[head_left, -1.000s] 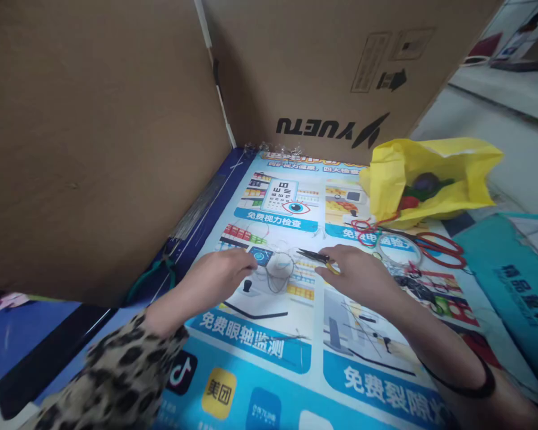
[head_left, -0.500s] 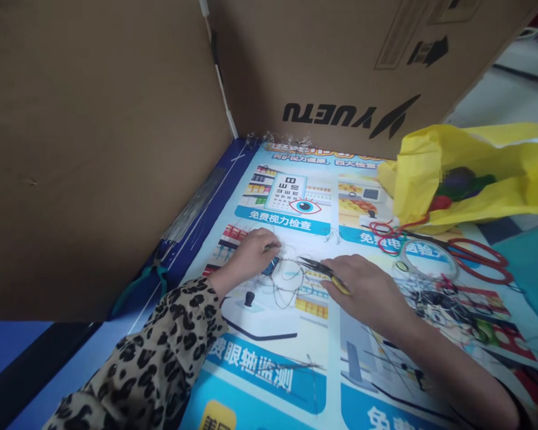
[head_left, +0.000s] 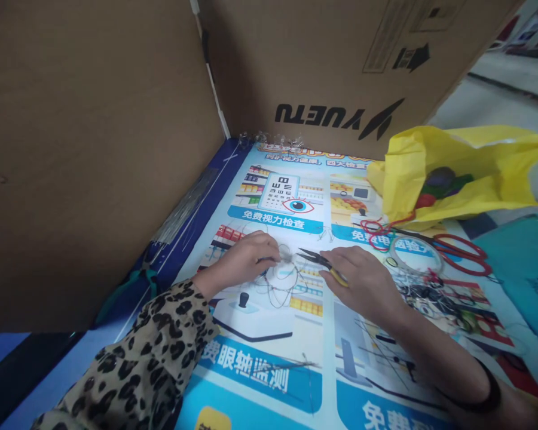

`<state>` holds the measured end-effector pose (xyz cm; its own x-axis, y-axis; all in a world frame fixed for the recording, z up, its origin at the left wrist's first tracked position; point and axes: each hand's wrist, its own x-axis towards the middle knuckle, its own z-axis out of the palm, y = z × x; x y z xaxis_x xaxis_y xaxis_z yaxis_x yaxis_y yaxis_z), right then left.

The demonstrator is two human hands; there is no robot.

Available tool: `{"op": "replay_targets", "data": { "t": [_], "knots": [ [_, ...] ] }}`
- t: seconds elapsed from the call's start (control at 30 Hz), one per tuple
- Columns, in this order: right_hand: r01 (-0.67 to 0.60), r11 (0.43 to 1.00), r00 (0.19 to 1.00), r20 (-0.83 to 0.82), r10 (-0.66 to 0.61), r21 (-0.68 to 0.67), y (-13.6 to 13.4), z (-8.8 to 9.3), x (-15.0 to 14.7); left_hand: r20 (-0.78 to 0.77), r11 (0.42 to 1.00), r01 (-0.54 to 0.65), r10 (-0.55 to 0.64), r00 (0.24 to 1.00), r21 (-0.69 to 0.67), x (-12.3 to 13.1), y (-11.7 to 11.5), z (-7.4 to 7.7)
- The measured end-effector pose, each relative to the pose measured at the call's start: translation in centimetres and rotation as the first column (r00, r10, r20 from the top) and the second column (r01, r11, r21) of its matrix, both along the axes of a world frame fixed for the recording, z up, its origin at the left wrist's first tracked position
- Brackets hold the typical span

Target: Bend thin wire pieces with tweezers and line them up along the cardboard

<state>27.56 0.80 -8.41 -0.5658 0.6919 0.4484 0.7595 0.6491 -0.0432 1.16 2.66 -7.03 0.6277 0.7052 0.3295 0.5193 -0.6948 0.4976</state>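
Observation:
My left hand [head_left: 246,260], in a leopard-print sleeve, is closed in a pinch on thin wire [head_left: 287,255]. Loops of this wire spread over the printed poster to the right of the fingertips. In my right hand [head_left: 370,280] are needle-nose pliers [head_left: 325,264] with black jaws and yellow handles. The pliers point left towards the wire, their jaws slightly apart and close beside the loops. Whether the jaws touch any strand, I cannot tell.
Cardboard panels [head_left: 341,60] stand at the left and back. To the right are a yellow bag [head_left: 484,173], red-handled scissors [head_left: 464,254], a ring-shaped coil [head_left: 416,255] and tangled dark scraps [head_left: 434,301]. Straight wires [head_left: 188,206] and teal-handled pliers [head_left: 134,283] lie at the left.
My left hand has turned slightly, its fingers raised a little; the dark blue item beneath them is no longer visible. The pliers stay near the wire. The whole view has shifted slightly.

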Motion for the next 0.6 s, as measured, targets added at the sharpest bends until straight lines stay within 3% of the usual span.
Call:
{"op": "replay_targets", "data": {
  "t": [0.13, 0.3, 0.6],
  "knots": [
    [-0.015, 1.0, 0.999, 0.046, 0.017, -0.026, 0.0, 0.0, 0.1, -0.18, 0.991, 0.085, -0.066, 0.981, 0.104, -0.1, -0.2, 0.6],
    [-0.013, 0.999, 0.994, 0.108, 0.018, -0.044, 0.0, -0.1, 0.1, -0.402, 0.961, 0.144, -0.038, 0.915, 0.238, 0.3, -0.6, 0.7],
    [-0.005, 0.998, 0.987, 0.16, 0.015, -0.067, -0.3, 0.3, -0.3, -0.518, 0.942, 0.205, -0.041, 0.854, 0.264, 1.0, -1.0, 1.5]
  ]
}}
